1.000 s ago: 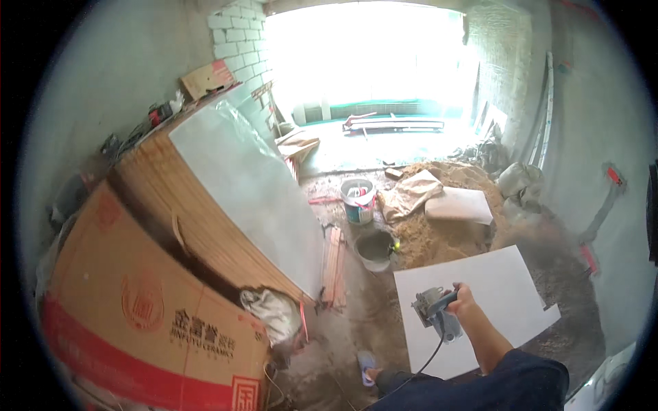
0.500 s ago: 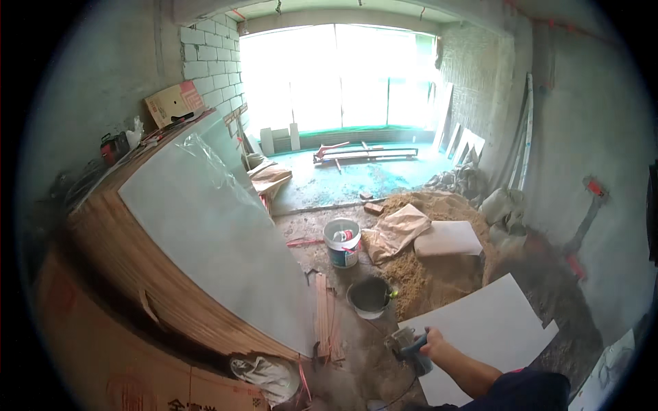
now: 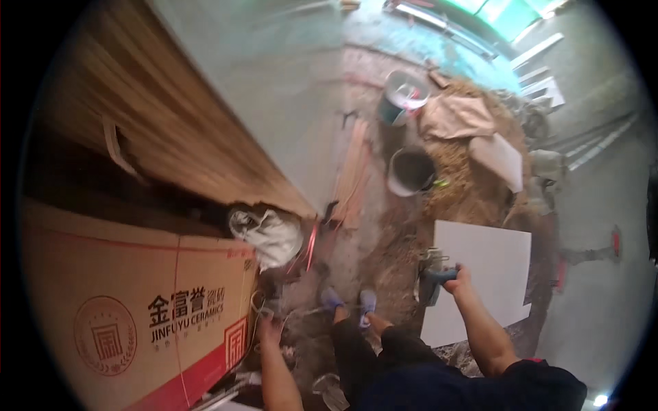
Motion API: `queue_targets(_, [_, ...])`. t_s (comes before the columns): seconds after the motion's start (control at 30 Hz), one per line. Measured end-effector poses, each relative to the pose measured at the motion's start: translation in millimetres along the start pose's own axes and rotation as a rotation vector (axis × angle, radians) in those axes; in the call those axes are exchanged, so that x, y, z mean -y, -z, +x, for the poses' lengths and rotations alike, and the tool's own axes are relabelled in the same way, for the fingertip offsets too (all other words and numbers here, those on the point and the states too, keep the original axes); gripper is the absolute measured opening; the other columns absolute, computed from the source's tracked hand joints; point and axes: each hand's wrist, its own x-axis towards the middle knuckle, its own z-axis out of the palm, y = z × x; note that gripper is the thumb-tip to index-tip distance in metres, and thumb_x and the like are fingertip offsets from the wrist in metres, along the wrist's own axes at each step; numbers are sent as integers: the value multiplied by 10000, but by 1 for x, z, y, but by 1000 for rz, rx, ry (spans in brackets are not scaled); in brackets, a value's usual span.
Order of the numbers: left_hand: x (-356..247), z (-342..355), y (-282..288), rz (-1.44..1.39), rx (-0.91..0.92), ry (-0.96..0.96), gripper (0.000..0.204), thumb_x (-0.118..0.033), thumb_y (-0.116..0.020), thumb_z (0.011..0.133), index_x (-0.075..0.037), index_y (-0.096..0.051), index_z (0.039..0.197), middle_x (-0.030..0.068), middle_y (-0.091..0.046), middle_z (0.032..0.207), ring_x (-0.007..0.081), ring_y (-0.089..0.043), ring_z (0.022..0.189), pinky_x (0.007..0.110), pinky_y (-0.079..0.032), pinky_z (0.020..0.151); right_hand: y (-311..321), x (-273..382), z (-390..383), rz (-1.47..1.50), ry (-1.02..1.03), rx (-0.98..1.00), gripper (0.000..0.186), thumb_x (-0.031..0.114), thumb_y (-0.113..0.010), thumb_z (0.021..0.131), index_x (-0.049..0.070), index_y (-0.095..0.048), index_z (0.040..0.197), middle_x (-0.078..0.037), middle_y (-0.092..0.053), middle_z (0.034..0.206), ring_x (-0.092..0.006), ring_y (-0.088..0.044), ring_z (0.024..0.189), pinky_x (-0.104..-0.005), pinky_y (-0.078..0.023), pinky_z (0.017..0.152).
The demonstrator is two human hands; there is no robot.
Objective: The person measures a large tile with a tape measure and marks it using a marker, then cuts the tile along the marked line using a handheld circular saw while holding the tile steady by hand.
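My right hand (image 3: pixel 462 279) is wrapped round the blue handle of a handheld power cutter (image 3: pixel 433 277) with a metal guard. The cutter is at the left edge of a large white tile (image 3: pixel 486 253), which has a notch cut at its lower right corner. My left hand (image 3: pixel 269 330) reaches down beside a big cardboard box (image 3: pixel 199 288), near a thin pale cord. Motion smears its fingers, so its grip is unclear. Between my arms are my feet in light slippers (image 3: pixel 368 307).
Ahead stand a black bucket (image 3: pixel 401 179) and a white bucket (image 3: pixel 394 109). Beside them is a sand heap (image 3: pixel 458 181) bearing a paper sack (image 3: pixel 456 118) and a pale slab (image 3: pixel 499 161). At left rises a tall board stack (image 3: pixel 226 137), a white cloth bundle (image 3: pixel 271 236) by its corner.
My view has tilted down and turned, bringing the box, my legs and my left hand into sight. My right hand still holds the cutter at the tile's left edge.
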Motion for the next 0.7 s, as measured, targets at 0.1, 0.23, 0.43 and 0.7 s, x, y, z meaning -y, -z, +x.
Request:
queue_targets(0.1, [34, 8, -40, 174, -205, 98, 154, -205, -560, 919, -68, -593, 984, 73, -611, 915, 212, -594, 853, 350, -486, 724, 12, -6, 16, -42, 44, 27, 299, 334, -433, 929, 45, -455, 1002, -109, -523, 893, -268, -533, 774, -474, -507, 743])
queue_targets(0.23, [27, 20, -45, 339, -257, 0, 134, -175, -560, 918, -60, -573, 984, 53, -607, 797, 190, -609, 699, 312, -492, 601, 6, -51, 76, -59, 7, -19, 312, 342, -427, 936, 53, -449, 1051, -111, -522, 907, -268, -528, 804, -472, -506, 745])
queue_targets(0.43, [-2, 64, 4, 254, -443, -166, 190, -81, -530, 906, -11, -547, 1082, 116, -576, 945, 217, -599, 805, 324, -543, 700, -26, -180, 187, -265, 84, 10, 319, 350, -433, 965, 60, -486, 1087, -152, -573, 865, -281, -563, 743, -427, -510, 643])
queue_targets(0.7, [19, 112, 70, -160, -368, -235, 281, -42, -450, 928, 153, -477, 1129, 230, -556, 1154, 322, -569, 1074, 383, -529, 948, -69, -328, 317, -365, 5, -69, 335, 336, -440, 984, 30, -487, 1110, -157, -607, 913, -286, -605, 715, -442, -521, 634])
